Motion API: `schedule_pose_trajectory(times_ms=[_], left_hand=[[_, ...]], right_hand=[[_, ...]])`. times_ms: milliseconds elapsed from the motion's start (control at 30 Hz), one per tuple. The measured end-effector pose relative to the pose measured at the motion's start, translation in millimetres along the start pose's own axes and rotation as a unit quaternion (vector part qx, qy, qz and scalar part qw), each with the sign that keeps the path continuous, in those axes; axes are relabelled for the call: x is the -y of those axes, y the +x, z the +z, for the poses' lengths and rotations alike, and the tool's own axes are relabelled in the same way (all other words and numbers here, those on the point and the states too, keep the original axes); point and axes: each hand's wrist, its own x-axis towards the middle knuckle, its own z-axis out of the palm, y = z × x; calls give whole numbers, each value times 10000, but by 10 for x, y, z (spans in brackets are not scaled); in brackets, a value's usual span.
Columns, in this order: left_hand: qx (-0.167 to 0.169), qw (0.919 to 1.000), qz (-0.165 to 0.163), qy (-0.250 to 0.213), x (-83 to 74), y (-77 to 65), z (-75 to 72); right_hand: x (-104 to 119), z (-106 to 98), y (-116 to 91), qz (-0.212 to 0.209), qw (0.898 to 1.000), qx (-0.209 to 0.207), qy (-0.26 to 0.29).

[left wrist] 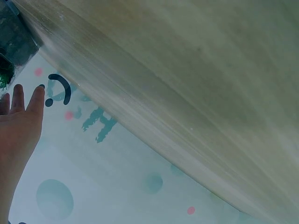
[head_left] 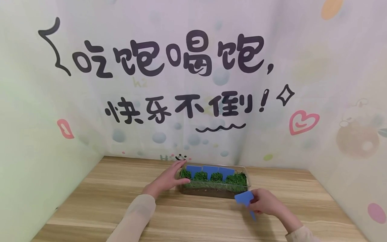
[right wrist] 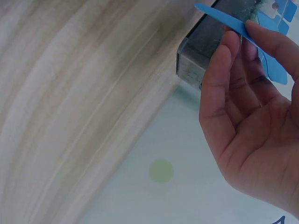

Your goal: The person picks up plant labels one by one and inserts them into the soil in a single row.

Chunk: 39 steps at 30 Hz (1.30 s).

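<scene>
A clear plastic box [head_left: 208,190] stands on the table, with dark soil at its bottom and green artificial-looking grass [head_left: 239,179] on top. Three blue T-shaped plant labels [head_left: 210,171] stand upright in a row in the grass. At the box's left end is my left hand [head_left: 165,178], its straight fingers spread, thumb at the front side and forefinger by the back rim. Off the box's front right corner, my right hand [head_left: 266,201] pinches another blue plant label [head_left: 243,197] between thumb and fingers, its pointed stem slanting downward. The right wrist view shows this label [right wrist: 224,19] nearly edge-on.
The wood-grain table [head_left: 121,188] meets a printed cloth backdrop [head_left: 187,141] close behind the box. More cloth rises on the left [head_left: 36,134] and right [head_left: 341,161]. Black lettering and pink hearts mark the backdrop.
</scene>
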Motion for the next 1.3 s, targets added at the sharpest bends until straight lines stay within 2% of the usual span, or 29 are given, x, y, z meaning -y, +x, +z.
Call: schedule_pose_trajectory(times_ms=[633,1033,1300], left_hand=[[-7,9999,-139,17,-8,5,7],[-19,9999,-131,84,-19,2,2],[-7,9999,-131,88,-22,-3,-1]], right_hand=[[203,-159,69,-93,9991,-155,-396],[280,-269,111,-287,9984,-395,-272],[366,-346,148,-233,9971,-677,-255]])
